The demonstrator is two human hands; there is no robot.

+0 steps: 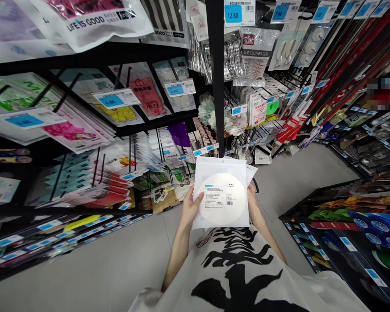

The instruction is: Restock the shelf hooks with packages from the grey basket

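Observation:
A flat white packet (222, 216) with a printed "xinfan" label faces me upright in front of my chest. My left hand (192, 203) is closed on its left edge, thumb across the front and fingers behind. At the right edge is my right hand (252, 203), closed, its fingers mostly hidden behind the packets. A second white packet (251, 173) sticks out at an angle behind the first. Beside it, near my right hand, shows a thin black loop (255, 186); what it belongs to is hidden.
Shelving on the left holds hanging packs of gloves (147, 96) on black hooks with price tags (180, 89). Past a black post (217, 78) hang clothes-clip packs (256, 54) and mop handles. A low shelf (338, 234) stands right of the grey floor (279, 190).

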